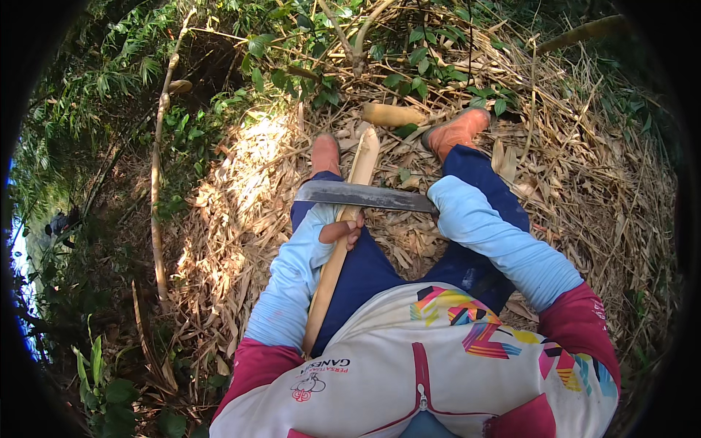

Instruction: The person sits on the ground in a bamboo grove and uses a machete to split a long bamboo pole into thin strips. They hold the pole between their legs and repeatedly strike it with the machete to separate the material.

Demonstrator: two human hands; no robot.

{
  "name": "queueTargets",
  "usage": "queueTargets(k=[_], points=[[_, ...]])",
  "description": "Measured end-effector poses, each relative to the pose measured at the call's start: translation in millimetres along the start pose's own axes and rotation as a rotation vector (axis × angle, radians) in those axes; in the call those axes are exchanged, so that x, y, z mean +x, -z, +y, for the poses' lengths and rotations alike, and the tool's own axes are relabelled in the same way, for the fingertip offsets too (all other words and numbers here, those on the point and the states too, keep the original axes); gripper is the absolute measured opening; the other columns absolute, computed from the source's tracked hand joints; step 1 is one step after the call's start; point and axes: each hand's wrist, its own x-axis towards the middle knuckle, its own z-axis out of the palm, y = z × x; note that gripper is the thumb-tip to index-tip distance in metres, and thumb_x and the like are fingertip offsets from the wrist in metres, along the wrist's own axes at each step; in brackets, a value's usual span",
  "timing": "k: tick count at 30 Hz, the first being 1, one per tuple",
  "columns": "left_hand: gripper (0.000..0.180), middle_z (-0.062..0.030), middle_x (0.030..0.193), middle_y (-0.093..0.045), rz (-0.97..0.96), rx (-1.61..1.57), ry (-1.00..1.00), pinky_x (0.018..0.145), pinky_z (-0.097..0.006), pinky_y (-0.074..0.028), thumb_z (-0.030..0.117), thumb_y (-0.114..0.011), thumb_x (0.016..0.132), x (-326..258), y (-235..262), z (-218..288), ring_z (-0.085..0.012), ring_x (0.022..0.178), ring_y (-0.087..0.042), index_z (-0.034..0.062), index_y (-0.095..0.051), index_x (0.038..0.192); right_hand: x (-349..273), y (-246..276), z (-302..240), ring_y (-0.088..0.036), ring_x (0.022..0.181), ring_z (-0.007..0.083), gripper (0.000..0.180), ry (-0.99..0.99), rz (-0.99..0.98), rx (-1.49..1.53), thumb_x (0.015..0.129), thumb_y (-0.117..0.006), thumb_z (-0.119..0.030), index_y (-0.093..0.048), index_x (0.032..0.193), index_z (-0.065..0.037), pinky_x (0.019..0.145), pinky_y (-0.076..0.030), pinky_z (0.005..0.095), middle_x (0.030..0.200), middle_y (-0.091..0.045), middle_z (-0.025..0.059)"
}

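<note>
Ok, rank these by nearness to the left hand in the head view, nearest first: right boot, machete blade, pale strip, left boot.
From the left hand:
1. Pale strip: in its grip.
2. Machete blade: just beyond the hand, crossing the strip.
3. Left boot: beyond the blade, left side.
4. Right boot: farthest, right side.

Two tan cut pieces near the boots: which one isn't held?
The short, thick piece on the dry leaves beside the right boot. The other, a long strip, is gripped in the left hand.
</note>
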Motion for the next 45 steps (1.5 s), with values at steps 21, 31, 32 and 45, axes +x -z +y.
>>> queueTargets(k=[21,31,32,45], points=[[0.074,-0.0062,0.090,-0.056,-0.006,0.002,0.026,0.058,-0.027,-0.049,0.003,-0.060,0.079,-1.7,-2.3,5.2,-0.0140,0.065,-0.053,0.0157,-0.031,0.146,-8.0,-20.8,25.8,-0.062,0.090,0.0408,0.023,0.053,0.302,0.096,0.074,-0.069,-0.007,-0.062,0.096,-0.006,0.075,-0.050,0.0449,0.092,-0.061,0.0221],[0.071,-0.0064,0.090,-0.055,-0.038,-0.006,0.003,0.058,-0.028,-0.050,0.004,-0.062,0.080,0.6,4.0,-1.4,-0.0144,0.065,-0.054,0.0124,-0.033,0.144,-4.7,-24.6,33.8,-0.061,0.090,0.0438,0.028,0.016,0.315,0.159,0.073,-0.069,-0.006,-0.061,0.100,-0.006,0.077,-0.050,0.0460,0.093,-0.060,0.0226],[0.068,-0.0067,0.091,-0.055,-0.057,-0.033,-0.005,0.058,-0.029,-0.050,0.004,-0.062,0.080,4.4,8.8,-5.1,-0.0146,0.065,-0.054,0.0107,-0.034,0.142,-4.5,-27.8,37.5,-0.061,0.091,0.0434,0.029,0.045,0.399,0.188,0.072,-0.069,-0.006,-0.062,0.100,-0.007,0.078,-0.050,0.0456,0.094,-0.060,0.0224],[0.083,-0.0061,0.091,-0.057,-0.050,-0.017,0.005,0.057,-0.027,-0.050,0.000,-0.056,0.079,-1.8,4.9,-0.1,-0.0137,0.066,-0.055,0.0173,-0.024,0.153,-9.9,-15.7,21.4,-0.061,0.089,0.0434,0.028,0.007,0.238,0.065,0.077,-0.072,-0.012,-0.060,0.101,-0.004,0.077,-0.050,0.0448,0.094,-0.061,0.0229]])
